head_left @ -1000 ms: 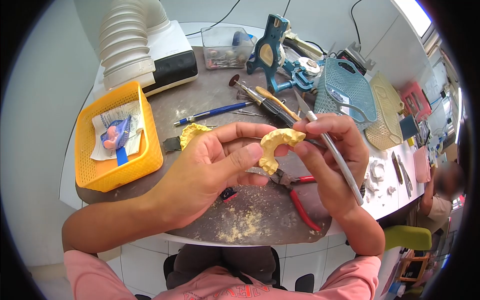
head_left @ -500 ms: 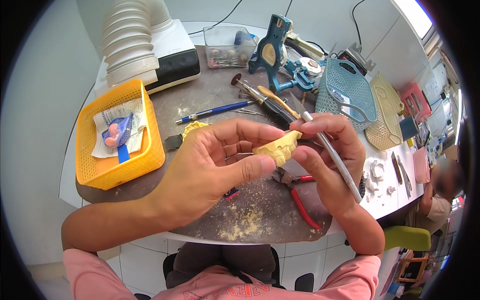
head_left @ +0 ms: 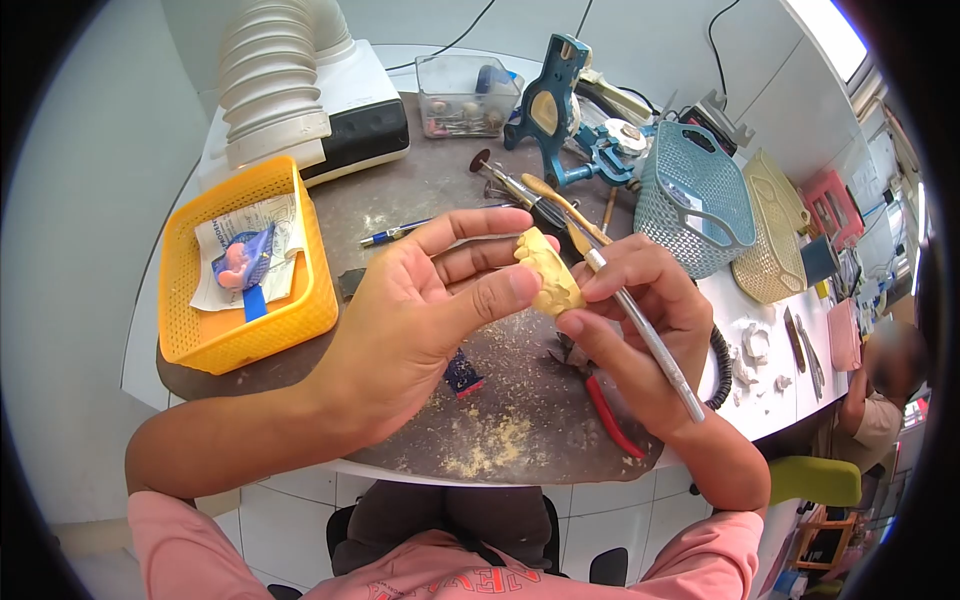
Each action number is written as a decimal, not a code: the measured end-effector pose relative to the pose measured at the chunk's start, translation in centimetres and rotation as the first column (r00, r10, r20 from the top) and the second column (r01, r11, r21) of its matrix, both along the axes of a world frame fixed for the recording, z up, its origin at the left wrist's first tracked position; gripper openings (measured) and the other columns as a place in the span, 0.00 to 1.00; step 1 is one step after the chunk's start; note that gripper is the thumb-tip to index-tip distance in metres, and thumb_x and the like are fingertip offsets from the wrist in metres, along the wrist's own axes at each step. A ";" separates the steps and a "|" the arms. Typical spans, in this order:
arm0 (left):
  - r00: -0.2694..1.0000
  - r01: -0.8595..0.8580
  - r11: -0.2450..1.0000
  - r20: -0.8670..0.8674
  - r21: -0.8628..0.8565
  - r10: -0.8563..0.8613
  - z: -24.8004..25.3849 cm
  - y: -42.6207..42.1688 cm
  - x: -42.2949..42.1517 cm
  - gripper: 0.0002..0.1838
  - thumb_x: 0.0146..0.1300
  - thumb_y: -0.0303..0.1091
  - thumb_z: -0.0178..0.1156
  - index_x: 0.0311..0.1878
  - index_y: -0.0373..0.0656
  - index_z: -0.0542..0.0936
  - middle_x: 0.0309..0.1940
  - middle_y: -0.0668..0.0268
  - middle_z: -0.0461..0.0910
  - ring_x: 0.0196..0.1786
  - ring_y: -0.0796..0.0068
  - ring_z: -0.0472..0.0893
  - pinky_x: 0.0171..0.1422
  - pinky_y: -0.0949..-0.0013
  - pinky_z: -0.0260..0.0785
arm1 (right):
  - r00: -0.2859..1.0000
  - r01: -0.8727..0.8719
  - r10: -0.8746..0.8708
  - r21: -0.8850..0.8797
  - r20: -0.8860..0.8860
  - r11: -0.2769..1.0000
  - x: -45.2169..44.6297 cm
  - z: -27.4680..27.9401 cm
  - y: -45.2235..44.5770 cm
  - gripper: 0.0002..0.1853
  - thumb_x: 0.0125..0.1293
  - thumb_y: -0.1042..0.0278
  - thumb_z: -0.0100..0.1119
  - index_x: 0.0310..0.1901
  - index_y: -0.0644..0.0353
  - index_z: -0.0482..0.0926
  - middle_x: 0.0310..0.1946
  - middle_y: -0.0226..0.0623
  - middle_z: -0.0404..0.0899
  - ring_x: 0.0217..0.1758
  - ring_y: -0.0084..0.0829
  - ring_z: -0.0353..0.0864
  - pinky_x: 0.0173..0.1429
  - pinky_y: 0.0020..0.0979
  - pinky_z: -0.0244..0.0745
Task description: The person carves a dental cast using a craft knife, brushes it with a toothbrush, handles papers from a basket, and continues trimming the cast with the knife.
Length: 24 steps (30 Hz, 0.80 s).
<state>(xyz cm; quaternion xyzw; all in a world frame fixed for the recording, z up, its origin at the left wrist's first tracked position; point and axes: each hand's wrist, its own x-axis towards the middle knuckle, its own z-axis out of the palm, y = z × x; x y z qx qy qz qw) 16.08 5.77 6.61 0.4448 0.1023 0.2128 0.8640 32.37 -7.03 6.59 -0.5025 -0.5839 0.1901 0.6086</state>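
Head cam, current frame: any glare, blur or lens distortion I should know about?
Head view: strong wide-angle distortion, the bench's front edge bowing, with black corners; head view: the window at upper right is blown out to white; head view: the co-worker's head is blurred; head view: the yellow cast between left hand and right hand looks fairly sharp.

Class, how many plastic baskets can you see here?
4 clearly: a yellow basket at left; at right, a blue basket, a cream basket beside it, and a pink basket beyond. The pale-pink container may be another; some may be hidden.
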 end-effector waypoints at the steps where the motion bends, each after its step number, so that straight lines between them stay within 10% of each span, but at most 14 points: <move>1: 1.000 0.000 1.000 0.001 0.000 0.000 0.0 -0.1 0.0 0.31 0.67 0.28 0.65 0.70 0.37 0.64 0.62 0.53 0.75 0.63 0.71 0.76 0.71 0.66 0.67 | 1.000 0.000 0.000 0.000 0.001 1.000 -0.1 0.1 0.0 0.12 0.59 0.85 0.69 0.43 0.68 0.78 0.43 0.37 0.76 0.47 0.23 0.81 0.54 0.24 0.82; 13: 0.991 -0.123 0.939 0.091 0.321 0.098 0.0 -1.1 -0.3 0.30 0.69 0.31 0.63 0.72 0.38 0.65 0.54 0.58 0.82 0.60 0.71 0.80 0.68 0.67 0.71 | 0.989 0.079 -0.084 0.051 0.120 0.996 -1.2 1.0 -0.4 0.11 0.62 0.81 0.68 0.45 0.68 0.78 0.43 0.38 0.79 0.49 0.25 0.83 0.50 0.24 0.79; 17: 0.989 -0.122 0.976 0.102 0.182 0.104 1.2 -2.8 -2.3 0.26 0.73 0.38 0.59 0.70 0.39 0.68 0.52 0.56 0.81 0.53 0.65 0.85 0.58 0.64 0.80 | 0.889 0.157 -0.239 0.230 0.391 0.960 -1.6 1.8 -2.6 0.10 0.64 0.80 0.64 0.47 0.69 0.80 0.40 0.43 0.82 0.42 0.30 0.83 0.44 0.28 0.77; 24: 0.990 -0.135 0.960 0.003 0.244 0.138 -1.1 -4.5 -7.3 0.28 0.73 0.40 0.60 0.70 0.37 0.68 0.52 0.51 0.82 0.52 0.65 0.85 0.58 0.67 0.79 | 0.882 0.116 -0.316 0.487 0.351 0.866 -6.1 -1.1 -4.7 0.13 0.56 0.82 0.65 0.44 0.70 0.78 0.34 0.48 0.84 0.38 0.43 0.87 0.45 0.37 0.83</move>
